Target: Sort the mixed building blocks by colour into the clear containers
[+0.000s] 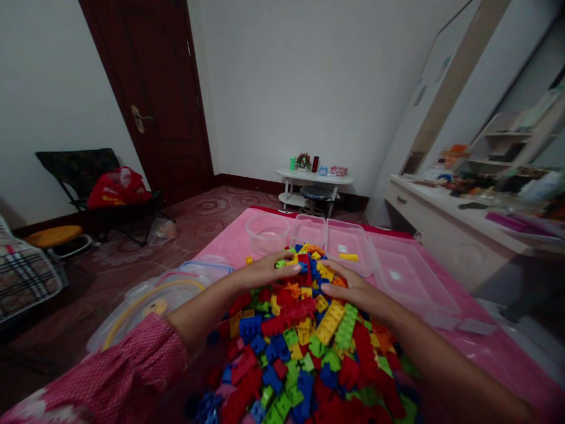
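A big heap of plastic building bricks [304, 347] in red, blue, green, yellow and orange covers the near part of a pink table [229, 241]. My left hand [265, 270] lies on the far left side of the heap, fingers curved over small bricks near the top. My right hand [353, 288] rests palm down on the far right side, fingers stretched toward the left hand's. Neither hand lifts a brick that I can see. A single yellow brick [348, 257] lies in a clear tray behind the heap.
Clear plastic containers stand behind the heap: a round bowl [267, 232], square tubs [348, 238] and a flat lid [412, 280] at right. More clear boxes [176, 288] sit off the table's left edge. A white desk [441, 218] stands at right, a dark door [163, 94] at back left.
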A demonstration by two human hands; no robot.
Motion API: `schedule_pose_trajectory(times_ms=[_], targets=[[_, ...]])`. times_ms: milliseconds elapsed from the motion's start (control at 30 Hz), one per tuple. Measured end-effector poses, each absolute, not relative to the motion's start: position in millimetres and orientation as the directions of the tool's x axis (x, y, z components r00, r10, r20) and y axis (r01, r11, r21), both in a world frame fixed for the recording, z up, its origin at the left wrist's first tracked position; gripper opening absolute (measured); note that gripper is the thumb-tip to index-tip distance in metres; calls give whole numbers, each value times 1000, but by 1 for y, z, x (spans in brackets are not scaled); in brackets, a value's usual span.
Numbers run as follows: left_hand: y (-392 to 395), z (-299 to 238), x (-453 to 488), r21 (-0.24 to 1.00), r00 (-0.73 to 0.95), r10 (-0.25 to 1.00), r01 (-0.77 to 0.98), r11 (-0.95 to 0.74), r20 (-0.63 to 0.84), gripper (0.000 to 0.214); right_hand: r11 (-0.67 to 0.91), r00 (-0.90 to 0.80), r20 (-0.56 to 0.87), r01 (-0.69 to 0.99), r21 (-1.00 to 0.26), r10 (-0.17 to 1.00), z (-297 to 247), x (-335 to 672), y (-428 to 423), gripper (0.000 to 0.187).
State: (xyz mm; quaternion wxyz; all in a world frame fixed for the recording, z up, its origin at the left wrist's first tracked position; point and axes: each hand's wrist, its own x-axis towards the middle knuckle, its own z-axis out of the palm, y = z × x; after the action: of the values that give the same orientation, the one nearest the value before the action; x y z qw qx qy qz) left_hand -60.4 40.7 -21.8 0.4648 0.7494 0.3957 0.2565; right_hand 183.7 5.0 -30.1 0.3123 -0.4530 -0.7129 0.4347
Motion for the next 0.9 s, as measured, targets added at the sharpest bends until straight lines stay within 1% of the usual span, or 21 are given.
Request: schedule_pose_trajectory(times_ms=[67,100,167,200,233,300,400,467,567,600,667,800,900], targets=[[17,-13,-75,834,592,806,447,-324,-5,79,257,-413,62,436,-863,909,-24,193,-21,71],[3,-11,-83,787,593,805,498,-363,-4,80,273,-396,71,484,-831,916,-24,199,-34,73],[-26,-12,-99,639,518,852,631,-440,76,83,273,-298,100,623,-733,949,-30,214,-58,72],[-41,-15,-108,555,473,874,700,-450,111,82,248,-228,120,697,-673,966,-36,223,-68,70],[-55,-19,-115,484,416,900,765,-426,134,77,209,-159,135,760,-615,978,-43,232,-76,69],[-77,-27,-128,384,298,945,863,-328,137,67,102,-35,135,839,-535,990,-59,249,-84,68],[-96,-34,-135,308,216,972,922,-235,94,58,-9,53,72,862,-507,996,-75,262,-82,74],[-98,-35,-132,270,208,977,939,-212,44,54,-53,84,38,861,-506,996,-78,262,-74,78],[-94,-36,-120,194,224,974,957,-217,-16,57,-106,129,9,850,-517,992,-74,254,-58,76],[-91,-37,-115,181,242,970,955,-234,-23,60,-113,130,-4,843,-526,991,-73,252,-52,74],[-86,-41,-107,197,291,956,940,-279,-35,67,-101,106,-24,824,-557,994,-71,249,-41,71],[-76,-50,-93,299,338,937,906,-299,-88,73,-74,61,-43,793,-604,997,-72,246,-23,65],[-66,-57,-83,384,336,936,882,-273,-105,89,-88,80,-40,803,-589,996,-73,241,-17,62]])
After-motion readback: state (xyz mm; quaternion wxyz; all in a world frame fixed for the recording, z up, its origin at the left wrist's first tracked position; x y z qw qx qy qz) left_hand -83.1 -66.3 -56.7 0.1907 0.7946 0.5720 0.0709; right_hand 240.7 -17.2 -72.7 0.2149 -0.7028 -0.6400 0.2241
